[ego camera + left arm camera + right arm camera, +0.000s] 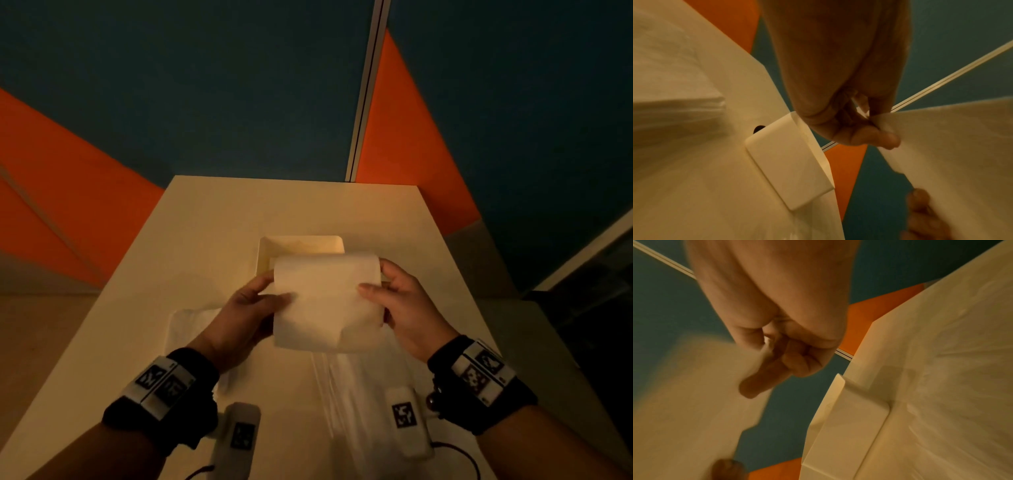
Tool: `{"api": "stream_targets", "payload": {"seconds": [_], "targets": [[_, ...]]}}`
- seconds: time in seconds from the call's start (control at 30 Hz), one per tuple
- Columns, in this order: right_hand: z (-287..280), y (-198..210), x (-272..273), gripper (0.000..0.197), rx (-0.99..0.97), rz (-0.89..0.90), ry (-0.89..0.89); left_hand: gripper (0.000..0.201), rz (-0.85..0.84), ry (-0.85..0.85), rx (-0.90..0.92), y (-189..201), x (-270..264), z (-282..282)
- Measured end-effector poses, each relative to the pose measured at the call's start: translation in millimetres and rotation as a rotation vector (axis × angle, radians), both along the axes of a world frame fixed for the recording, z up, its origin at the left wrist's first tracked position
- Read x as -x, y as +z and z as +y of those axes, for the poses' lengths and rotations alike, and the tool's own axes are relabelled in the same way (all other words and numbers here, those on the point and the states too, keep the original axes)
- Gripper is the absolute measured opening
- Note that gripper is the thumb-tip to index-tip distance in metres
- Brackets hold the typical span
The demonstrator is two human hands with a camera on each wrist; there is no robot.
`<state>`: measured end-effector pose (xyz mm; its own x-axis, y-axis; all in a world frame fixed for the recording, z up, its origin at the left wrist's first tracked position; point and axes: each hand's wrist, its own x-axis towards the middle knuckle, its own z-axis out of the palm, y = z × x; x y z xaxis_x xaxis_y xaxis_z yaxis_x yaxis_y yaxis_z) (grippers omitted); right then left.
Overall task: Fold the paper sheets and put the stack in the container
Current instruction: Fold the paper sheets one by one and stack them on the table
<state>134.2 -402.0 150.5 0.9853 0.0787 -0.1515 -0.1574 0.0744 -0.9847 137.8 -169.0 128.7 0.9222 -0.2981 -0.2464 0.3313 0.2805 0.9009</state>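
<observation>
Centre of the head view: folded paper sheet (325, 305) held up above the table (212, 219), top edge curled over, lower edge a little above the frame's middle-bottom. Left hand (248, 308) at the sheet's left edge, thumb on the front face and fingers curled behind — a pinch, confirmed in the left wrist view, where thumb and fingers close on the sheet's corner (882, 123). Right hand (402, 305) at the right edge, thumb across the front, fingers wrapped round the back; in the right wrist view, fingers (764, 378) bent against the blurred paper.

Just behind the sheet, upper centre of the table: white container (265, 253), open-topped, partly hidden by the paper; something pale inside, too dim to identify. Lower left of centre, flat on the table: stack of paper sheets (191, 325), partly under the left forearm. Lower right — more pale, thin sheeting (359, 387) spread on the table, material unclear. Black wristbands with patterned markers on both wrists.
</observation>
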Motion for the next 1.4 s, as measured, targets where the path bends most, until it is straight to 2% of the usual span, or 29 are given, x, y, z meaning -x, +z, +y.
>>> {"api": "stream_targets", "payload": {"seconds": [0.07,0.17,0.23,0.27,0.3,0.37,0.4,0.47,0.5,0.57,0.63,0.7,0.77,0.83,1.03,1.1,1.17,1.27,1.33,1.4], "targets": [[-1.2,-2.5,0.2,0.030,-0.083,0.030,0.010,0.035,-0.054,0.008,-0.029,3.9,-2.3,1.4],[-2.5,-3.2,0.7,0.029,-0.146,0.091,-0.022,0.036,-0.126,-0.048,-0.117,5.8,-2.4,4.0],[-5.5,0.5,1.5,0.037,-0.255,0.144,0.034,0.011,-0.143,-0.060,-0.168,11.0,-1.7,5.5],[-7.8,2.6,1.7,0.046,-0.293,0.166,0.073,0.029,-0.143,-0.055,-0.190,11.0,-1.8,8.0],[-9.3,4.6,1.6,0.053,-0.300,0.190,0.099,0.038,-0.124,-0.062,-0.196,12.7,-1.7,9.4],[-10.7,5.1,0.6,0.063,-0.232,0.235,0.118,0.039,-0.109,-0.095,-0.193,19.8,1.1,11.7],[-10.1,3.7,-0.2,0.060,-0.150,0.228,0.124,0.036,-0.111,-0.120,-0.186,20.7,1.6,13.1],[-7.0,1.6,-0.5,0.032,0.060,0.141,0.141,0.029,-0.102,-0.167,-0.192,24.7,2.8,14.7],[-5.5,0.8,-0.7,0.022,0.142,0.093,0.165,0.035,-0.097,-0.192,-0.204,26.1,3.1,15.1],[-1.8,-0.9,-1.7,0.029,0.220,0.021,0.261,0.040,-0.092,-0.263,-0.239,23.5,2.5,15.4],[4.9,0.0,-2.1,0.032,0.265,-0.036,0.365,0.036,-0.105,-0.346,-0.277,20.1,4.3,11.9],[14.1,0.0,-2.3,0.029,0.316,-0.072,0.443,0.025,-0.119,-0.414,-0.339,15.0,7.1,7.6],[21.3,-3.1,-1.7,0.026,0.378,-0.077,0.477,0.033,-0.124,-0.434,-0.412,7.9,9.3,7.4],[21.9,-8.1,-1.7,0.021,0.443,-0.043,0.431,0.034,-0.092,-0.356,-0.450,0.6,12.7,15.5],[-15.5,-28.3,-5.4,0.007,0.577,0.114,0.168,0.032,0.004,0.268,-0.471,-30.8,27.1,78.8],[-30.0,-35.4,-5.6,0.006,0.591,0.147,0.088,0.034,0.054,0.407,-0.449,-36.7,32.6,94.1],[-42.2,-43.0,-5.4,0.011,0.589,0.171,0.011,0.037,0.093,0.467,-0.464,-41.7,37.4,103.9],[-57.2,-54.5,-5.3,0.014,0.620,0.195,-0.072,0.038,0.092,0.455,-0.604,-53.0,42.5,113.8],[-66.4,-62.3,-6.5,0.015,0.675,0.197,-0.103,0.036,0.073,0.431,-0.749,-60.7,42.5,117.0],[-76.5,-68.6,-8.8,0.018,0.796,0.176,-0.105,0.034,0.013,0.376,-0.984,-66.6,41.0,117.6]]}}
